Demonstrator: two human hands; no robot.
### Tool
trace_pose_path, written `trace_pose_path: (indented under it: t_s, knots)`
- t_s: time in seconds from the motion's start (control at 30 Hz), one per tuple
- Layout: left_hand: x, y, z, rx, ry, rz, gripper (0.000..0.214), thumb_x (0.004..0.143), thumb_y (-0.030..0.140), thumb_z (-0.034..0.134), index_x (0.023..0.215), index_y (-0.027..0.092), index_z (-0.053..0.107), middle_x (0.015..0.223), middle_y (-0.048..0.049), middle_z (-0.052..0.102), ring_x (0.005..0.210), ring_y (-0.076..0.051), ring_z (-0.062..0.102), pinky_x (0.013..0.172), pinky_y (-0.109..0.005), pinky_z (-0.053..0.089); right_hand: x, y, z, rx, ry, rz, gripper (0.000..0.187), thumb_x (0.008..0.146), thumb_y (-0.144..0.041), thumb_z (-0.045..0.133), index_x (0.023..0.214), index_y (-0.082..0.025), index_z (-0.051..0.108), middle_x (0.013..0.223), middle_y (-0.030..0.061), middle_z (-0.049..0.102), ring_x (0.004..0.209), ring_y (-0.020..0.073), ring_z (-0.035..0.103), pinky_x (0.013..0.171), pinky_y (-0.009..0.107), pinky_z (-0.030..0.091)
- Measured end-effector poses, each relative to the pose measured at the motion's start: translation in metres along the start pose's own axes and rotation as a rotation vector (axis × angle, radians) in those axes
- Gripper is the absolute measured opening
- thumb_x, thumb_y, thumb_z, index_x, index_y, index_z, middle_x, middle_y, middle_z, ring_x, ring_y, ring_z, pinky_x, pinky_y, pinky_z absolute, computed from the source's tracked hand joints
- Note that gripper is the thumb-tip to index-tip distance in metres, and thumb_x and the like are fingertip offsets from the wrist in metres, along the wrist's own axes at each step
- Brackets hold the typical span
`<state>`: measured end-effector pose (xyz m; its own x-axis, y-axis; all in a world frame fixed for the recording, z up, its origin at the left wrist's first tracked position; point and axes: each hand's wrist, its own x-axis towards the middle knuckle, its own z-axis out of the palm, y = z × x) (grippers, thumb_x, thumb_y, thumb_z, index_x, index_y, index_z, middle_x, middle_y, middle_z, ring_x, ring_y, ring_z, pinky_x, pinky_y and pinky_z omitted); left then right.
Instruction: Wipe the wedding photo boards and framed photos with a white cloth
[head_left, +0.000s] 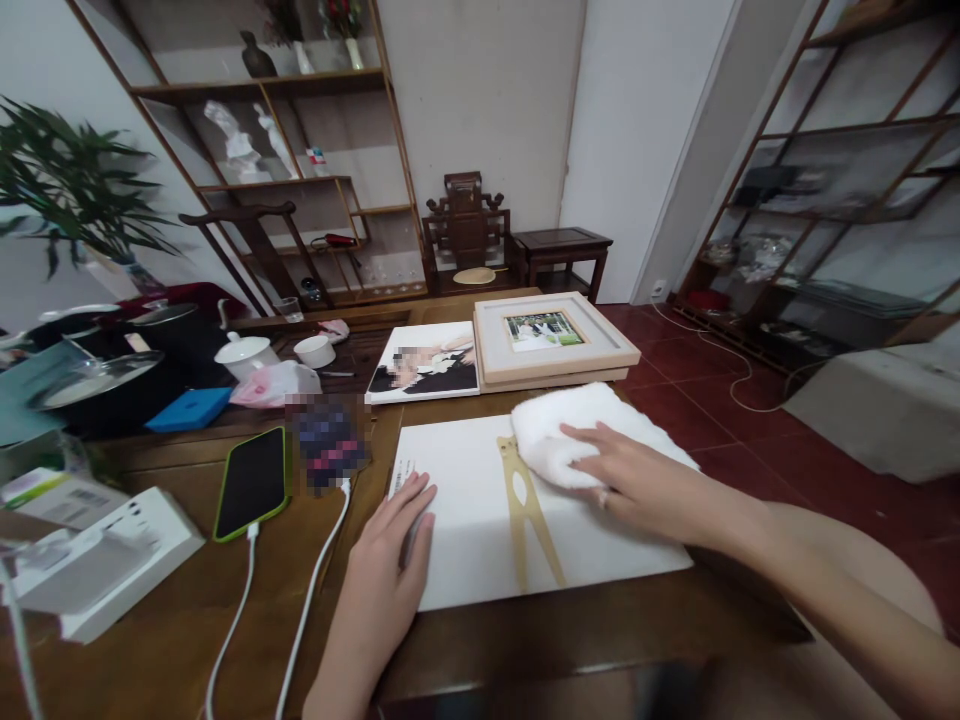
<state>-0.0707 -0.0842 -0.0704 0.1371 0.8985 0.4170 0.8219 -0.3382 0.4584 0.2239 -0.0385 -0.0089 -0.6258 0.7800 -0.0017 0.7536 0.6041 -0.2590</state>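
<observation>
White, fluffy cloth (544,435) lay bunched beneath our right hand (619,465) in the head-worn view, on the far right part of a flat white panel (457,540). Our right fingers were spread over it, palm down, bearing on it rather than wrapping round it; the thumb was hidden, so we could not tell whether it pinched the cloth. Our left hand (390,545) rested at the panel's left edge, fingers loosely extended, thumb apart, grasping nothing we could see. We judged that it steadied the panel against sliding on the wooden table (180,590). The panel sat at the table's near side, probably for easy reach; a framed photo (487,350) and a photo print (382,368) lay beyond it, likely out of our hands' way. A green-cased phone (253,485) lay well to the left.

The cloth looked thick and soft, its pile rounded. The panel was plain, with a barcode label (403,475) near our left fingertips and a tan animal-headed shape (517,530), long-legged, at the cloth's edge; we could not tell whether it was printed or loose.
</observation>
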Motion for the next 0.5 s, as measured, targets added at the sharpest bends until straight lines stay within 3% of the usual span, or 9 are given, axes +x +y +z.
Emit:
trace_pose_path:
  t_s: [0.1,0.27,0.37,0.5]
  knots:
    - [0.0,0.0,0.0,-0.002,0.003,-0.004,0.032,0.091,0.031,0.046,0.114,0.019,0.063,0.127,-0.0096,0.061,0.121,-0.025,0.054,0.102,-0.048,0.044,-0.032,-0.025,-0.003,-0.009,-0.028,0.015,0.031,0.071,-0.009,0.051,0.094,-0.022,0.068,0.132,0.0114,0.055,0.129,0.0301,0.042,0.106,0.049,0.035]
    - [-0.001,0.0,0.001,-0.008,0.011,-0.001,0.032,0.09,0.031,0.046,0.115,0.019,0.063,0.127,-0.0099,0.061,0.121,-0.026,0.054,0.101,-0.048,0.044,-0.073,-0.047,-0.008,0.02,-0.016,-0.119,0.034,0.066,-0.013,0.06,0.093,-0.032,0.069,0.126,0.0024,0.061,0.117,0.0314,0.054,0.098,0.045,0.046]
    - [0.0,0.0,0.001,-0.011,0.011,-0.001,0.032,0.09,0.031,0.046,0.115,0.019,0.063,0.128,-0.0099,0.061,0.121,-0.026,0.054,0.102,-0.048,0.044,-0.067,-0.036,-0.004,0.049,0.008,-0.05,0.029,0.07,-0.015,0.058,0.093,-0.03,0.069,0.134,0.0029,0.053,0.124,0.03,0.048,0.103,0.047,0.041]
    - [0.0,0.001,0.0,-0.007,0.008,-0.008,0.032,0.09,0.031,0.046,0.115,0.019,0.063,0.128,-0.0099,0.06,0.122,-0.026,0.054,0.102,-0.047,0.044,-0.031,-0.011,0.011,0.011,0.09,-0.043,0.018,0.077,-0.015,0.052,0.085,-0.021,0.068,0.143,0.0088,0.042,0.136,0.0296,0.028,0.11,0.054,0.027]
